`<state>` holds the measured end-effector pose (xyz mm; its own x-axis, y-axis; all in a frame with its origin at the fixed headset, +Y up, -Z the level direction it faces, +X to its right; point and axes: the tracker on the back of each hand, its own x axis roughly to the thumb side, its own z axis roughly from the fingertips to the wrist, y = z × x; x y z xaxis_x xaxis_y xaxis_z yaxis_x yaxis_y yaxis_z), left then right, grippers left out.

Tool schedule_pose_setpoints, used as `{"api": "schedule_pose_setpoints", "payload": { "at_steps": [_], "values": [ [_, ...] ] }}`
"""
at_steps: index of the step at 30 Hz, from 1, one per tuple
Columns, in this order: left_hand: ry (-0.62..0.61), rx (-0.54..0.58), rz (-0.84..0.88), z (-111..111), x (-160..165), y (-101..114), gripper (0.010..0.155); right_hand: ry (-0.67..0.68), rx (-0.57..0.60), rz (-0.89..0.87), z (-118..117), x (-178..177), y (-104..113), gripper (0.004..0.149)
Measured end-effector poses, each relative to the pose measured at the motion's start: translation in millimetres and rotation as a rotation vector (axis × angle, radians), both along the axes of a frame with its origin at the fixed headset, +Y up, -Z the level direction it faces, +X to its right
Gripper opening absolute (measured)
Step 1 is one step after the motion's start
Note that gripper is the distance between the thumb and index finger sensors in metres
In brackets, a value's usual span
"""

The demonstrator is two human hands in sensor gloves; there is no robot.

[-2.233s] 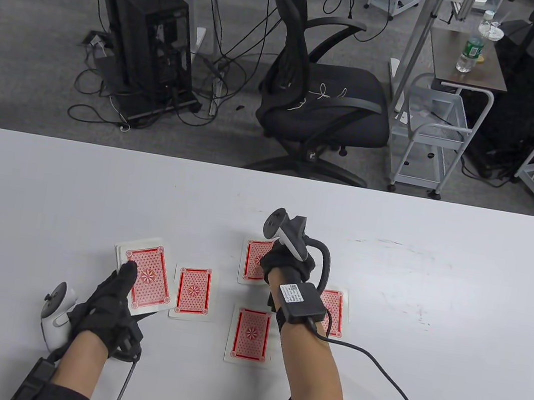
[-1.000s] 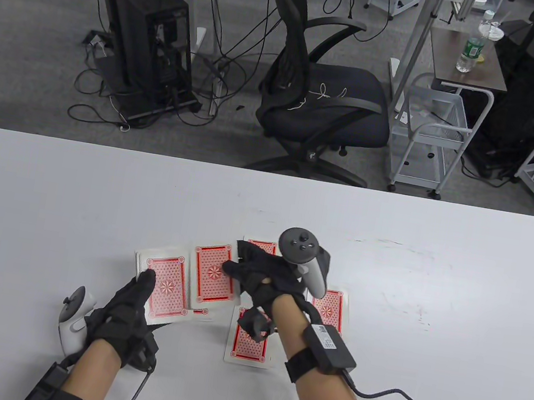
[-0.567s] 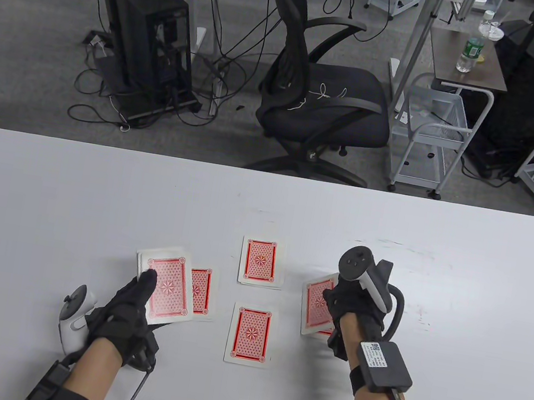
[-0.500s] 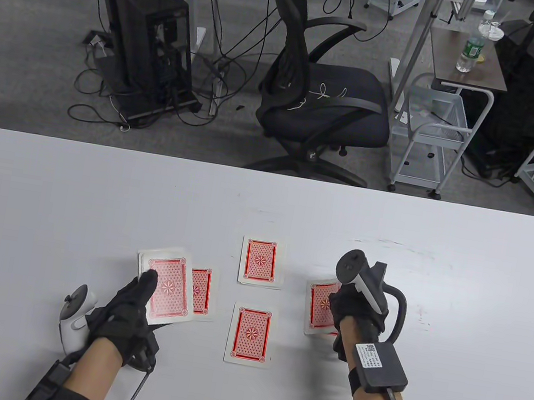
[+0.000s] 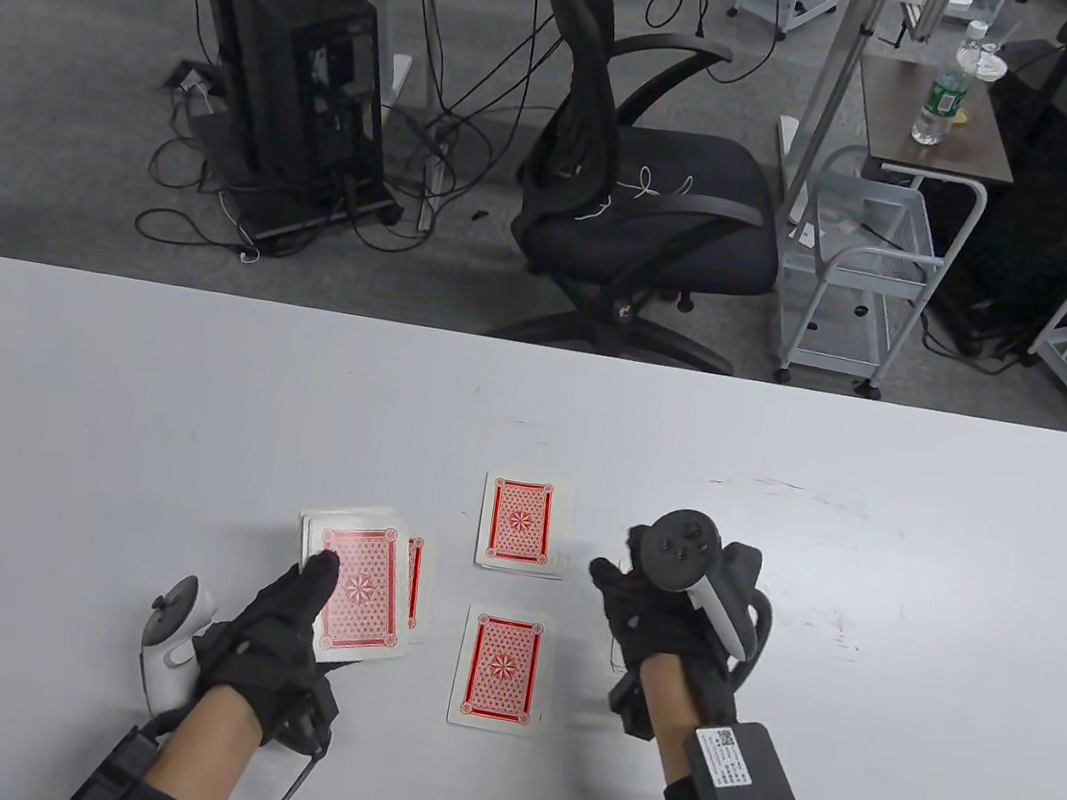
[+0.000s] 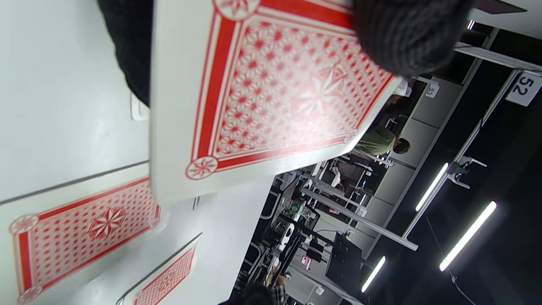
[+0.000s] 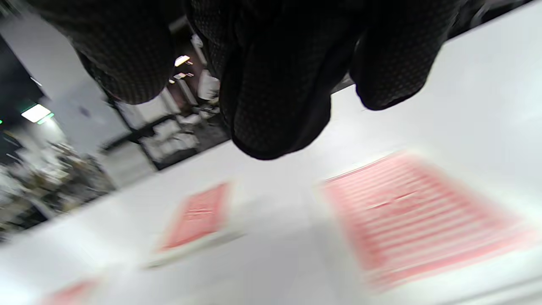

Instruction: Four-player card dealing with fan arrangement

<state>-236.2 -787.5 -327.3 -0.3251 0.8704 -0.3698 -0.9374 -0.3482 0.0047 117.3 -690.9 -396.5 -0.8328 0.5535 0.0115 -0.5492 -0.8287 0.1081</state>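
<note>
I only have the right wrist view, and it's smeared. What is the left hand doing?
Observer: The left hand grips the deck, thumb on its top card.
Operator: Where is the deck relative to the left pile?
Observer: Over it. In the table view only a strip of the left pile shows at the deck's right edge.
Operator: And my right hand?
Observer: In the table view the right hand hides nearly all of the right pile.
</note>
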Motion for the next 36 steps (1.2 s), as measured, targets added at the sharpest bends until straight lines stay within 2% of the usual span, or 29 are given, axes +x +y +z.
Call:
{"api": "schedule_pose_setpoints", "payload": {
  "at_steps": [2,5,7,9,11,12,14,17,20,22,27,31,33,36],
  "values": [
    [-0.037,0.003,0.028,0.9,9.0,-3.5,0.051,0.082,0.007,-0.148,9.9,-25.7,-2.5,0.065],
    [-0.07,-0.006,0.061,2.2,21.3,-7.9,0.051,0.164,-0.044,-0.266,22.4,-58.2,-13.4,0.07],
    [-0.105,0.008,0.026,2.9,27.7,-8.7,0.051,0.181,-0.071,-0.268,29.6,-75.4,-23.2,0.075],
    [-0.127,0.013,0.003,3.9,32.9,-9.6,0.051,0.166,-0.09,-0.206,33.6,-86.6,-31.1,0.071],
    [-0.134,0.006,-0.012,6.7,35.9,-10.1,0.051,0.155,-0.083,-0.176,38.1,-88.9,-34.9,0.061],
    [-0.118,-0.002,-0.033,6.6,35.5,-11.6,0.051,0.094,-0.042,-0.204,40.4,-88.7,-36.0,0.06],
    [-0.132,0.007,-0.014,6.3,34.6,-11.7,0.051,0.106,-0.055,-0.216,40.1,-85.4,-36.0,0.06],
    [-0.126,0.025,0.0,5.0,31.4,-9.9,0.051,0.127,-0.011,-0.339,34.6,-74.8,-38.0,0.062],
    [-0.115,0.049,0.005,3.0,27.2,-5.1,0.051,0.151,-0.08,-0.521,29.1,-62.2,-42.2,0.064],
    [-0.085,0.051,-0.032,2.0,20.0,-3.1,0.051,0.144,-0.087,-0.56,26.7,-51.8,-40.2,0.067],
    [0.009,0.01,-0.083,0.9,-8.0,-8.0,0.051,0.131,-0.096,-0.371,24.1,-30.5,-42.3,0.075],
    [0.035,0.01,-0.094,-1.2,-19.5,-8.2,0.051,0.112,-0.149,-0.048,23.4,-37.3,-53.1,0.078],
    [0.041,0.01,-0.091,-0.8,-20.3,-8.0,0.051,0.09,-0.128,0.207,23.3,-45.8,-58.1,0.079],
    [0.037,0.02,-0.101,-1.2,-19.2,-8.1,0.051,0.066,-0.107,0.44,23.8,-55.6,-63.4,0.08]
  ]
}}
